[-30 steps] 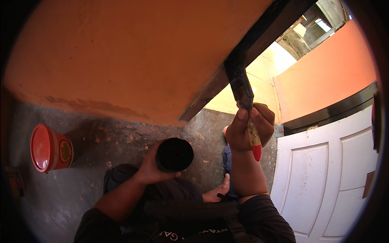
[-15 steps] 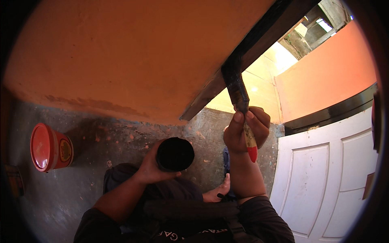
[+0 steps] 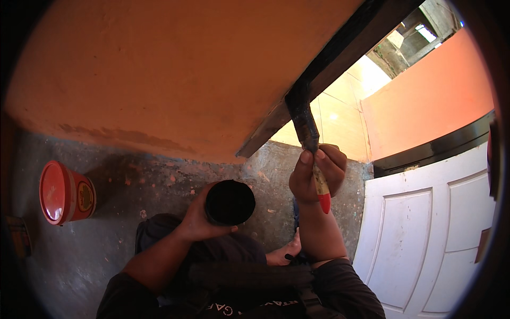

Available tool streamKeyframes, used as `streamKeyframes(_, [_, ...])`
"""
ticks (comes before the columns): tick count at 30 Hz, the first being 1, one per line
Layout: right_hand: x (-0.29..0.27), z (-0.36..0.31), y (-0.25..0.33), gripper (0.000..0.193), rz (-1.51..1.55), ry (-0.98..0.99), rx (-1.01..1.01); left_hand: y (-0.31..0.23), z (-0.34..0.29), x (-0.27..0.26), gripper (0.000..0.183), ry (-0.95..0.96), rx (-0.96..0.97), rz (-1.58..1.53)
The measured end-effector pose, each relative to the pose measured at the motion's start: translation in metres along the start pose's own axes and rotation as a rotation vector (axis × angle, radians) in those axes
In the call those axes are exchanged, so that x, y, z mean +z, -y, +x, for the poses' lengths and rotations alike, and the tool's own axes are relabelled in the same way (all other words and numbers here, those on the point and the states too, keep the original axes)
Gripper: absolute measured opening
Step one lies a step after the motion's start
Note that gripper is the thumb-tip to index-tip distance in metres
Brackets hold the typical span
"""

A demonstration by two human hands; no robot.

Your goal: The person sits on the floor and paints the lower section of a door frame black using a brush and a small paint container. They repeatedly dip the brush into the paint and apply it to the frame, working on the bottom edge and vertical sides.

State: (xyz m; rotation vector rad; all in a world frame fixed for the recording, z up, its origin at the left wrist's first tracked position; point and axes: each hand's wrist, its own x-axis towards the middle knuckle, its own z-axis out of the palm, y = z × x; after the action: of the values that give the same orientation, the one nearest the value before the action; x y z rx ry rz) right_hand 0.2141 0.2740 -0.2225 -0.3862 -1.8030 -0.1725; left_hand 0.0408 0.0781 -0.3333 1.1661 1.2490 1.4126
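Note:
My right hand is closed round a paintbrush with a pale handle tipped in red. Dark paint coats the brush's bristles and ferrule, and the bristles press against a wooden door frame at the edge of the orange wall. Above the brush the frame is black; below it, brown wood shows. At the lower middle, my left hand grips a round paint can, black inside, held upright over my lap. How full the can is, I cannot tell.
A red lidded bucket stands on the worn grey floor at left. The orange wall fills the upper left. A white panelled door is at the right, and my bare foot rests below the brush.
My right hand and the brush have moved slightly down and left along the frame, bristles still against it. The left hand and can have stayed in place.

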Motion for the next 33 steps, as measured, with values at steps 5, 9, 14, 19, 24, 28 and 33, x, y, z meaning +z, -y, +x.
streamKeyframes(5, [-0.001, 0.001, 0.005, 0.027, 0.011, 0.065, -0.041, 0.0, 0.0, 0.001, 0.106, -0.001, 0.006, -0.014])
streamKeyframes(9, [0.002, -0.001, 0.006, 0.027, 0.116, 0.057, -0.028, 0.0, 0.0, 0.0, 0.106, 0.0, -0.002, 0.001])
streamKeyframes(14, [0.002, -0.008, 0.009, 0.031, 0.128, 0.032, -0.01, -0.005, 0.001, 0.0, 0.106, 0.008, -0.024, -0.013])
streamKeyframes(19, [-0.009, -0.008, 0.017, 0.033, 0.181, 0.029, -0.024, -0.006, 0.002, 0.0, 0.105, 0.005, -0.023, -0.046])
streamKeyframes(24, [-0.022, 0.009, 0.016, 0.034, 0.166, 0.003, -0.056, -0.005, 0.003, 0.0, 0.104, 0.015, 0.0, -0.052])
streamKeyframes(28, [-0.021, 0.036, 0.006, 0.035, 0.128, -0.077, -0.162, 0.0, 0.003, -0.001, 0.103, 0.016, 0.017, -0.042])
streamKeyframes(33, [-0.017, 0.06, 0.004, 0.033, 0.153, -0.138, -0.171, -0.002, 0.002, -0.002, 0.103, -0.004, 0.002, 0.001])
